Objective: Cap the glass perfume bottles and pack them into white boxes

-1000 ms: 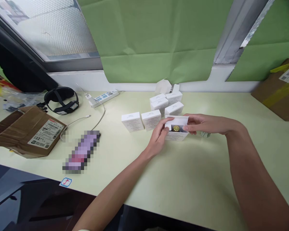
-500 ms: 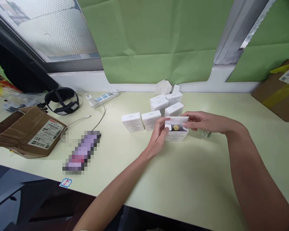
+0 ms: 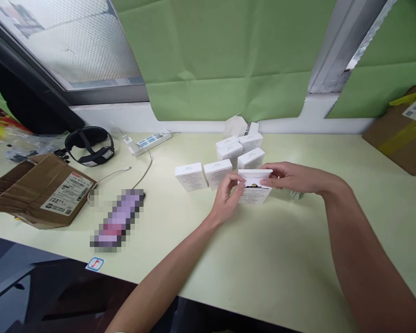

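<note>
A small white carton point(image 3: 253, 187) stands upright on the pale yellow-green table point(image 3: 280, 259), a little right of the table's middle, and both hands are on it. The left hand point(image 3: 227, 198) comes in from seven o'clock of the carton and grips its left side wall, thumb toward the front face and fingertips point(image 3: 241, 181) curled up at the top left corner. The right hand point(image 3: 291, 178) reaches in from three o'clock; its thumb and forefinger pinch the right edge of the top flap point(image 3: 255, 173), which lies nearly flat over the opening. Through the narrow gap under that flap a gold bottle cap point(image 3: 253, 186) shows inside the carton. Both hands are narrowly closed on the cardboard, neither spread wide.

At ten to twelve o'clock of the held carton, just beside it, is a cluster of closed white cartons point(image 3: 229, 155) of the same kind, two lying in front and several behind. A small clear object point(image 3: 296, 194) sits on the table under the right wrist, at four o'clock of the carton; what it is cannot be told.

Well off at nine o'clock lie a flattened brown cardboard box point(image 3: 38, 189), a black headband point(image 3: 88, 145), a white power strip point(image 3: 150, 138) and a white cable point(image 3: 138, 173). A taped brown parcel point(image 3: 400, 132) sits at the far right, at two o'clock.
</note>
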`<action>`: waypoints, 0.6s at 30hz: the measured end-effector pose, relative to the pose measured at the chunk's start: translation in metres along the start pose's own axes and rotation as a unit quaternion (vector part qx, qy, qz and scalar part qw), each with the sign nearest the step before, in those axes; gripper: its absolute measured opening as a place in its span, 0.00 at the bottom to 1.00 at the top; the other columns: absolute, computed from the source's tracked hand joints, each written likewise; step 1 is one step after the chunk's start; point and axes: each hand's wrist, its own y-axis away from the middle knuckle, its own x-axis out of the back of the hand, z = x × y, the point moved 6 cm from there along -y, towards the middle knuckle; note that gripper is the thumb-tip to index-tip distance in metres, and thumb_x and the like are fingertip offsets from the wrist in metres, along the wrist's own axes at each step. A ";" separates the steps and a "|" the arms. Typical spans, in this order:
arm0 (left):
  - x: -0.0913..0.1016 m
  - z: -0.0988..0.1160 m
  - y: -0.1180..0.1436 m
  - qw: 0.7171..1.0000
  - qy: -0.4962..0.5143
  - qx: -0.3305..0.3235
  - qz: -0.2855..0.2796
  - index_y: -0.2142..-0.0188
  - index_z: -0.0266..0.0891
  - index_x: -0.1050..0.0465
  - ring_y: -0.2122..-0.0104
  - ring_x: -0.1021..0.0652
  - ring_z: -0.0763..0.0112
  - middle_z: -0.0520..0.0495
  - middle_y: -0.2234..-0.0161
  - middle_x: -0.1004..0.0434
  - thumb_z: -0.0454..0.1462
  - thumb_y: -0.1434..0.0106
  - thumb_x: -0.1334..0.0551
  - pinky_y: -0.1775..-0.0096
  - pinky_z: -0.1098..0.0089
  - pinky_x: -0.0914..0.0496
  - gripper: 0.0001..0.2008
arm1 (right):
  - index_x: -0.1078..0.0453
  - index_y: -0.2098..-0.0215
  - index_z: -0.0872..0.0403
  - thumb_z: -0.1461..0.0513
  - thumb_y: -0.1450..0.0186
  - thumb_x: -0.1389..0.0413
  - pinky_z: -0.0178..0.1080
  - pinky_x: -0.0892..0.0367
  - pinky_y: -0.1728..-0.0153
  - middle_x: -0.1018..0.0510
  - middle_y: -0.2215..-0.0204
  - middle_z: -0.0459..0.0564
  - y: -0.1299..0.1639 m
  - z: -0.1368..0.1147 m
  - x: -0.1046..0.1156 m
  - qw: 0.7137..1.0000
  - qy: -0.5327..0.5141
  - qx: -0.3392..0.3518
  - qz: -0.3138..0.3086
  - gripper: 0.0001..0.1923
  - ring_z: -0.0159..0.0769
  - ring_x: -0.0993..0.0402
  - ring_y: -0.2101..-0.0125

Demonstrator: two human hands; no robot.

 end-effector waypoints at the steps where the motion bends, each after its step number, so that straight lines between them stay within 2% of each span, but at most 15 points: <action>1: 0.000 -0.001 0.000 1.000 0.016 0.003 0.007 0.58 0.43 0.36 0.62 0.30 0.70 0.50 0.62 0.32 0.42 0.31 0.41 0.58 0.69 0.34 0.07 | 0.28 0.56 0.46 0.44 0.39 0.43 0.36 0.42 0.74 0.30 0.67 0.46 0.001 0.000 0.001 1.000 0.005 -0.004 0.007 0.20 0.35 0.37 0.70; 4: -0.001 -0.002 0.001 0.997 0.071 0.020 0.013 0.52 0.47 0.45 0.60 0.29 0.71 0.52 0.61 0.30 0.39 0.31 0.42 0.56 0.68 0.34 0.12 | 0.30 0.48 0.41 0.43 0.40 0.41 0.38 0.35 0.70 0.26 0.54 0.49 0.006 -0.003 0.008 0.999 0.016 -0.013 0.041 0.25 0.41 0.30 0.61; 6: -0.002 -0.003 0.001 0.996 0.080 0.036 0.001 0.48 0.48 0.46 0.56 0.28 0.69 0.51 0.58 0.28 0.38 0.30 0.44 0.54 0.67 0.33 0.14 | 0.30 0.46 0.38 0.42 0.39 0.43 0.40 0.34 0.66 0.26 0.49 0.48 0.009 -0.010 0.011 0.998 0.017 0.001 0.065 0.25 0.44 0.29 0.57; 9: -0.001 -0.001 0.000 0.997 0.055 0.047 -0.008 0.48 0.46 0.39 0.53 0.28 0.67 0.48 0.54 0.28 0.37 0.31 0.45 0.52 0.66 0.34 0.12 | 0.27 0.49 0.38 0.43 0.35 0.48 0.40 0.35 0.66 0.23 0.52 0.45 0.012 -0.024 0.011 0.996 0.017 0.043 0.080 0.21 0.43 0.28 0.58; 11: 0.000 0.001 -0.002 0.998 0.039 0.044 -0.004 0.51 0.45 0.35 0.54 0.28 0.67 0.48 0.54 0.28 0.37 0.31 0.45 0.52 0.66 0.34 0.10 | 0.26 0.51 0.39 0.44 0.34 0.49 0.39 0.35 0.67 0.21 0.55 0.45 0.012 -0.030 0.008 0.996 0.022 0.060 0.068 0.19 0.41 0.27 0.60; 14: 0.001 0.004 -0.003 0.999 0.031 0.032 -0.005 0.52 0.44 0.32 0.54 0.28 0.67 0.47 0.54 0.27 0.39 0.31 0.44 0.52 0.67 0.34 0.09 | 0.26 0.51 0.39 0.46 0.35 0.47 0.39 0.35 0.69 0.21 0.55 0.44 0.011 -0.032 0.003 0.997 0.036 0.057 0.044 0.18 0.40 0.27 0.60; 18: 0.000 0.003 -0.002 0.999 0.032 0.037 -0.014 0.51 0.44 0.29 0.52 0.28 0.65 0.47 0.51 0.26 0.38 0.30 0.45 0.51 0.66 0.34 0.11 | 0.27 0.50 0.39 0.47 0.36 0.46 0.40 0.32 0.67 0.22 0.51 0.45 0.011 -0.031 0.002 0.997 0.048 0.049 0.033 0.18 0.43 0.27 0.55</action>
